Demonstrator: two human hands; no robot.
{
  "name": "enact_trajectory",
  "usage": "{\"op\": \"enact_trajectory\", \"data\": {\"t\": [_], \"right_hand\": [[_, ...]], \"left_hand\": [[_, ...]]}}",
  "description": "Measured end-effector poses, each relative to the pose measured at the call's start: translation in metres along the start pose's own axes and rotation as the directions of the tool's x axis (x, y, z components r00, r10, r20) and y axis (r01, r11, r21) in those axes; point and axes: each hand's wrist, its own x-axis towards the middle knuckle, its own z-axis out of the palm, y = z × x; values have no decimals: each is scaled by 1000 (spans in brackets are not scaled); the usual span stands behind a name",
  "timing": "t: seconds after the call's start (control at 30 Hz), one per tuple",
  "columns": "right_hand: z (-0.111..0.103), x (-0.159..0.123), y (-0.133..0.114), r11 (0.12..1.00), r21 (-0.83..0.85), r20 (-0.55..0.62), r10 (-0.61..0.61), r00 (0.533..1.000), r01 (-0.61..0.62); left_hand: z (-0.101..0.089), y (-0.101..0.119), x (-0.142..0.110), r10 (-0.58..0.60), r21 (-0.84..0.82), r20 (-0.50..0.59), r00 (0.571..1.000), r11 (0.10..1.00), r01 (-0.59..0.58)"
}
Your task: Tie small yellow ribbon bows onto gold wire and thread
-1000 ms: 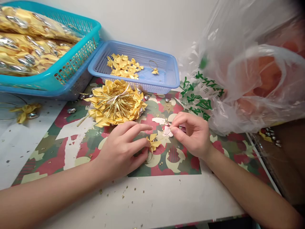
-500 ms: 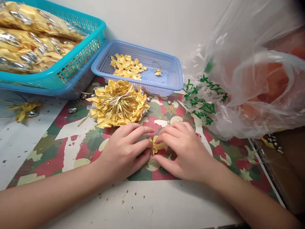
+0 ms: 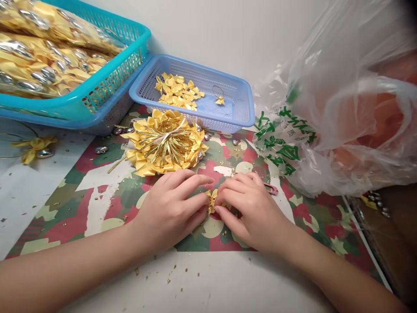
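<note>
A small yellow ribbon bow (image 3: 212, 199) sits between my two hands, close above the patterned paper (image 3: 208, 237). My left hand (image 3: 177, 204) pinches its left side, where a bit of gold cord shows under the fingers. From the other side my right hand (image 3: 249, 204) has thumb and fingertips closed on the bow's right edge. Most of the bow is covered by fingers. Just beyond my left hand lies a bundle of yellow bows on gold cords (image 3: 166, 141), tied with a pale band. A pink-red tool handle (image 3: 271, 188) pokes out behind my right hand.
A blue basket (image 3: 192, 114) behind the bundle holds loose bows. At the left, a teal basket (image 3: 107, 82) holds bagged bows with silver beads. A clear plastic bag (image 3: 312, 169) stands at the right. Gold scraps and silver beads (image 3: 101, 150) are scattered about.
My right thumb has come up closer to the bow, and the right fingers cover more of its right side. The view has shifted slightly. My left hand keeps its pinch.
</note>
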Motion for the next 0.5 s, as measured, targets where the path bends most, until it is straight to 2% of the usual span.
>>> {"op": "enact_trajectory", "data": {"t": [0.3,0.5], "right_hand": [[3,1,0,1000,15,-50,28,998,-27],[4,0,2,1000,14,-61,23,998,-23]], "left_hand": [[3,0,-4,-80,-199,-16,997,977,75],[4,0,-3,-98,-237,-25,995,967,90]]}}
